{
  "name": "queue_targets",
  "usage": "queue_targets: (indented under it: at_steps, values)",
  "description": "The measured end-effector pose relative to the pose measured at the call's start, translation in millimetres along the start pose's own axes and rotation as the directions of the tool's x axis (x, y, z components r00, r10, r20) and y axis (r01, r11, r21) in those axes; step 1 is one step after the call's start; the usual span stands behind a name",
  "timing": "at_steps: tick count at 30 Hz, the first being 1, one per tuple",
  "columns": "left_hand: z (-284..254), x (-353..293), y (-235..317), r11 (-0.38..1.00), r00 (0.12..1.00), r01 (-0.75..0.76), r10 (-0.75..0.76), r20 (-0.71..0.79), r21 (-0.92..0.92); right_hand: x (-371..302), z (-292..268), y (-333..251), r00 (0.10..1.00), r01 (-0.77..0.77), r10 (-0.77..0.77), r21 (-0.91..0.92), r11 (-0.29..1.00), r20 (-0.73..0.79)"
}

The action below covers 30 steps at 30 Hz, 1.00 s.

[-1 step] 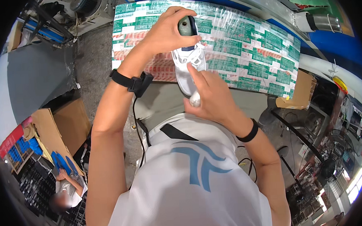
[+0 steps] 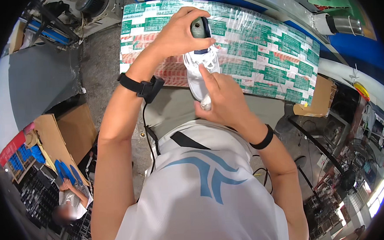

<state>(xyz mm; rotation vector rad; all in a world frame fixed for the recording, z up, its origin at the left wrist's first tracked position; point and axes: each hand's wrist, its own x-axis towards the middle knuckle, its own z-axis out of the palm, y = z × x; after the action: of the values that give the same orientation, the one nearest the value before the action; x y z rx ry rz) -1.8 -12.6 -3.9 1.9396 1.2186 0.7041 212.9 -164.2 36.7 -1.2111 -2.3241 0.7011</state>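
A white lace-up shoe [image 2: 194, 80] with a dark blue collar lies over the edge of the wrapped board, its toe toward me. A grey-green shoe last [image 2: 198, 29] fills its opening. Thumb and fingers of my left hand [image 2: 174, 34] are closed round the heel end. My right hand [image 2: 228, 101] is beside the toe, with its index finger stretched onto the laces [image 2: 202, 61]. Between its thumb and curled fingers shows a rounded, whitish, shiny thing [image 2: 206, 103]; its kind I cannot make out, as the hand covers most of it.
Beneath the shoe is a board [image 2: 262, 51] wrapped in green-and-white printed tape. A blue machine edge [image 2: 238, 9] runs behind it. Cardboard [image 2: 319, 100] stands at right, more cardboard [image 2: 54, 140] at left. Another person [image 2: 74, 198] is at lower left. A cable [image 2: 145, 131] hangs from my left wrist.
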Motion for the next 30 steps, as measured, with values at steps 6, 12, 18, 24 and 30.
queue_targets:
  at_steps: [6,12,18,24,30]
  values:
    - [0,0,4,1.000,1.000,0.026,-0.026,0.011,0.007,3,18,-7,0.999,-0.018,0.023,0.105,0.994,-0.039]
    - [-3,0,-3,1.000,1.000,-0.001,0.001,0.024,0.002,-20,-10,-16,0.992,-0.128,0.119,0.240,0.962,0.051]
    - [-5,3,-3,0.999,0.999,-0.031,0.032,0.029,-0.028,-31,-9,-20,0.982,-0.190,0.186,0.317,0.929,0.046]
    - [-4,1,-3,0.999,0.999,-0.041,0.041,0.002,-0.032,-27,-5,-6,0.968,-0.175,0.232,0.411,0.895,-0.093]
    - [-1,3,-4,0.999,0.999,-0.032,0.032,-0.007,-0.010,-24,5,19,0.943,-0.204,0.293,0.420,0.884,-0.158]
